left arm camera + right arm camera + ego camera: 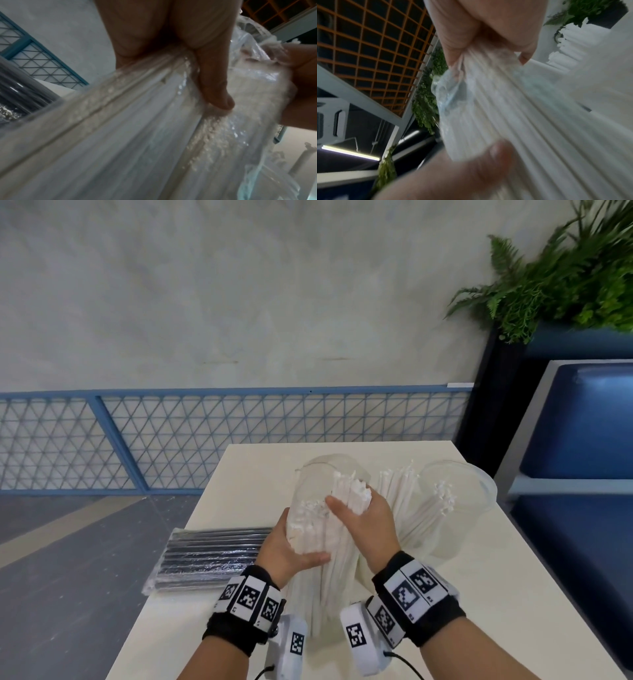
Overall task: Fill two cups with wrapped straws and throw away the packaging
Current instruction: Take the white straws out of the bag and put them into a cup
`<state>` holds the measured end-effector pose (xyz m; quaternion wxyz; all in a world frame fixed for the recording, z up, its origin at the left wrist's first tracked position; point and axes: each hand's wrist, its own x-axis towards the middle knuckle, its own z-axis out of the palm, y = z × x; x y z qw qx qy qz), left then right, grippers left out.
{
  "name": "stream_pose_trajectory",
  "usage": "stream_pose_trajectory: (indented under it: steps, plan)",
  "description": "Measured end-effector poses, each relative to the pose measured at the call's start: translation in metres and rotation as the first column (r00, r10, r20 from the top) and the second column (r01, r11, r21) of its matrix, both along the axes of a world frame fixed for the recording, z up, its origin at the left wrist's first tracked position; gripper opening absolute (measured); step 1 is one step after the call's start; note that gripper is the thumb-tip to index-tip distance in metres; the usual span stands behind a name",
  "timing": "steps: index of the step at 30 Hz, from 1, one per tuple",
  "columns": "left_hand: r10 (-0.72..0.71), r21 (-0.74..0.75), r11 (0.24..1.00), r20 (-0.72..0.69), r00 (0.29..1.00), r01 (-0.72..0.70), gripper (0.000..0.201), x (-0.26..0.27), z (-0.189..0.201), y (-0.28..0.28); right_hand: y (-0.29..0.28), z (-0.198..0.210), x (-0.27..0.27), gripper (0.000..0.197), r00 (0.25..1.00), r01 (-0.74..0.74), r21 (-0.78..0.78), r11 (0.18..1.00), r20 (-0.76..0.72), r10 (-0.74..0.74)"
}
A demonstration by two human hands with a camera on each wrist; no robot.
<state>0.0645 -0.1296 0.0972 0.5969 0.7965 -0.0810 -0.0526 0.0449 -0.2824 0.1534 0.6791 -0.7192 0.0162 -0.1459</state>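
Observation:
My left hand [295, 542] grips a clear plastic pack of white wrapped straws [317, 594] that rises from the table toward me; its thumb [214, 88] presses on the film. My right hand [352, 510] grips a bundle of the straws [352, 491] at the pack's top end, and crumpled film [447, 92] hangs beside its fingers [462, 33]. Right behind both hands stands a clear cup [329, 465]; whether the straw tips reach into it I cannot tell. A second clear cup [459, 494] at the right holds white straws. More white straws [399, 484] fan out between the cups.
A sealed pack of black straws [212, 556] lies on the cream table [479, 594] to the left of my hands. A blue mesh railing [205, 436] runs behind the table. A blue bench [582, 422] and a green plant [565, 278] are at the right.

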Motion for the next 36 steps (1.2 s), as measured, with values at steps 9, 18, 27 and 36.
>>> stream_pose_trajectory:
  steps: [9, 18, 27, 36]
  plan:
    - [0.008, 0.011, 1.000, -0.036, 0.999, -0.007, 0.074, -0.004, 0.004, -0.005, -0.027, 0.045, 0.007, 0.017, 0.987, 0.072, 0.244, 0.967, 0.124, -0.104]
    - [0.012, 0.030, 0.999, -0.023, 1.000, -0.011, 0.083, -0.018, 0.011, -0.026, -0.033, 0.015, -0.013, 0.064, 0.990, -0.021, 0.168, 0.985, -0.133, 0.044]
    - [0.050, 0.064, 0.997, -0.007, 0.999, -0.049, 0.071, -0.028, 0.006, -0.032, -0.083, 0.060, 0.005, 0.006, 0.990, 0.078, 0.370, 0.926, 0.078, -0.115]
    - [0.030, 0.084, 0.996, -0.019, 0.999, -0.029, 0.078, -0.022, 0.004, -0.026, -0.072, 0.037, 0.008, 0.010, 0.995, 0.081, 0.418, 0.905, -0.080, -0.053]
